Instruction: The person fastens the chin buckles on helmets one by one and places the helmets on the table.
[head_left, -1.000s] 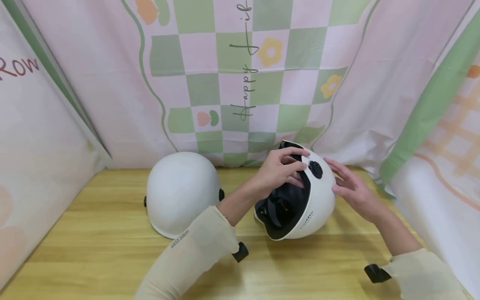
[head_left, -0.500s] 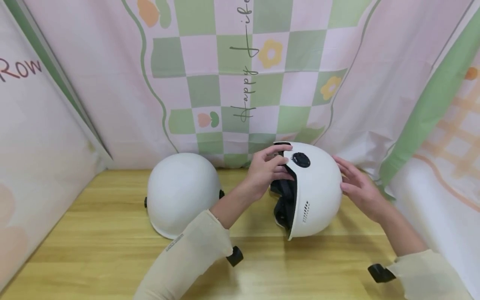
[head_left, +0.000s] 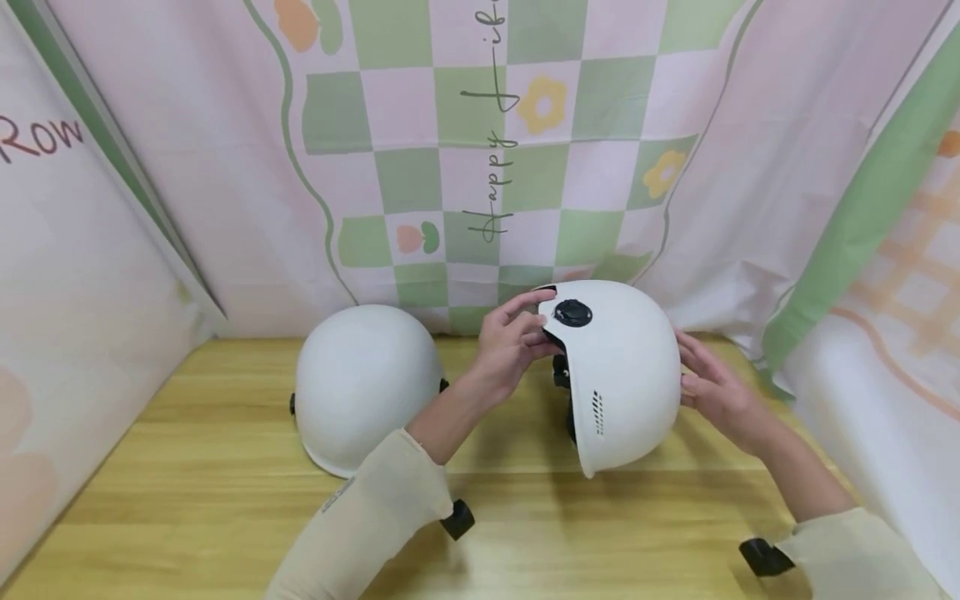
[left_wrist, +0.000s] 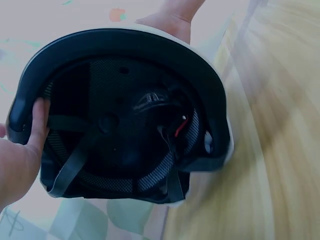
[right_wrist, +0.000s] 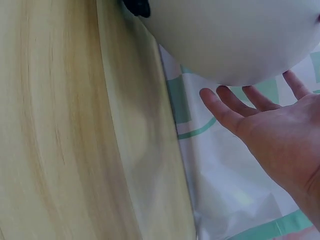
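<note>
A white helmet (head_left: 626, 375) is tipped on its side at the right of the head view, a black round knob (head_left: 573, 313) on its upper side. My left hand (head_left: 506, 346) grips its rim, thumb and fingers on opposite sides of the edge. The left wrist view looks into the black lining (left_wrist: 117, 125), where a dark strap (left_wrist: 75, 165) hangs across. Behind the crown, the extended fingers of my right hand (right_wrist: 280, 125) rest against the shell or just beside it; contact is hard to tell. A second white helmet (head_left: 367, 383) stands dome up to the left.
Both helmets are on a wood-grain table (head_left: 555, 542). A checkered cloth (head_left: 480, 167) hangs along its back edge, with printed cloths at the left (head_left: 75, 275) and right (head_left: 885, 375). A black piece (head_left: 459, 520) sticks out from each sleeve.
The helmet at the right has turned so its opening faces away to the left and more of its outer shell shows. My left hand shifted left with the rim; my right hand followed slightly right.
</note>
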